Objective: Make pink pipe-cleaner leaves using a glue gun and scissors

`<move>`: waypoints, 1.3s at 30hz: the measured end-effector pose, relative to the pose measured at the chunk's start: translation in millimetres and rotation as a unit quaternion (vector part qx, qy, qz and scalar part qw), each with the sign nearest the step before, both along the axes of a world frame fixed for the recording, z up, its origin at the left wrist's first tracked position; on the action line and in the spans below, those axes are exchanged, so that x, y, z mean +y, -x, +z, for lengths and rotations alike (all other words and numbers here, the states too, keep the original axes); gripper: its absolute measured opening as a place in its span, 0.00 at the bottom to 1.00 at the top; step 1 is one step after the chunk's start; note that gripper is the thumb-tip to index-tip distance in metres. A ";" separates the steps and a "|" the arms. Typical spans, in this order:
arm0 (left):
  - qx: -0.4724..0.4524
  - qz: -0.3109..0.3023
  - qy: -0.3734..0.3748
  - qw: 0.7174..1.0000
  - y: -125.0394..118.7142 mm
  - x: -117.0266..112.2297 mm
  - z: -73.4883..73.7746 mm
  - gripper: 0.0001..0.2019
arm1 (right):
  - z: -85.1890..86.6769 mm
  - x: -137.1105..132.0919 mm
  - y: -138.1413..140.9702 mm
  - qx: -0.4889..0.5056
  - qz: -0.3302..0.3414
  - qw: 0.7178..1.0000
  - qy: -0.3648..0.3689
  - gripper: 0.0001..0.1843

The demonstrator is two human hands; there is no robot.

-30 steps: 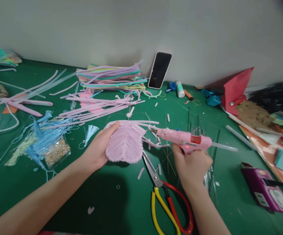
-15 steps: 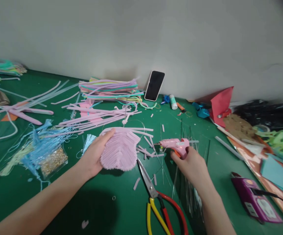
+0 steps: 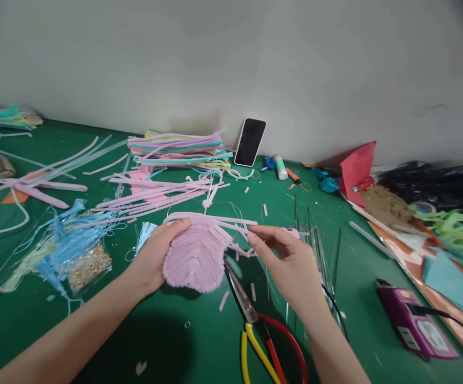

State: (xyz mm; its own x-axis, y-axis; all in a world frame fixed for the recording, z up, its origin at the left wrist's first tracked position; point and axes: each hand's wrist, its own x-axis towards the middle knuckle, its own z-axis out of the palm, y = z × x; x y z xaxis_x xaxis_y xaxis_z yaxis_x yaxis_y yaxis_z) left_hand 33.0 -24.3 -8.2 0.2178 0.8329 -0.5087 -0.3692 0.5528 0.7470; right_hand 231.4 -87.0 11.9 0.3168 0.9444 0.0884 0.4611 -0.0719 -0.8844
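Note:
My left hand (image 3: pixel 157 256) grips the left edge of a lilac leaf-shaped piece (image 3: pixel 194 258) built from rows of pipe cleaners, thumb on top. From its upper edge a lilac pipe cleaner (image 3: pixel 223 218) reaches to the right. My right hand (image 3: pixel 291 261) pinches that strand near its far end between thumb and fingers. Behind the right hand lies a pink glue gun (image 3: pixel 294 233), mostly hidden. Scissors (image 3: pixel 244 296) with red and yellow handles rest just below the piece, and short lilac offcuts (image 3: pixel 224 301) are scattered around them.
Lilac pipe cleaners (image 3: pixel 163 194) and a multicoloured bundle (image 3: pixel 179 144) lie at the back beside a leaning phone (image 3: pixel 249 142). Blue tassels (image 3: pixel 65 234) and a bag of gold beads (image 3: pixel 89 266) are left. Thin wires (image 3: pixel 323 245) and a purple power socket (image 3: pixel 415 322) are right.
My right hand has let go of the glue gun and moved left to pinch the pipe cleaner's end. The left hand still holds the leaf-shaped piece, which has shifted slightly lower.

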 end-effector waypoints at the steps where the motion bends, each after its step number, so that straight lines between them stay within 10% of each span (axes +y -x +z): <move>1: 0.003 0.002 0.000 1.000 -0.1 0.0 0.5 0.10 | -2.3 0.9 1.5 0.005 0.004 1.000 -0.003 0.11; 39: 0.052 0.007 -0.103 0.993 -1.6 -2.3 4.5 0.10 | -7.2 -14.3 23.9 0.033 -0.023 0.998 0.038 0.06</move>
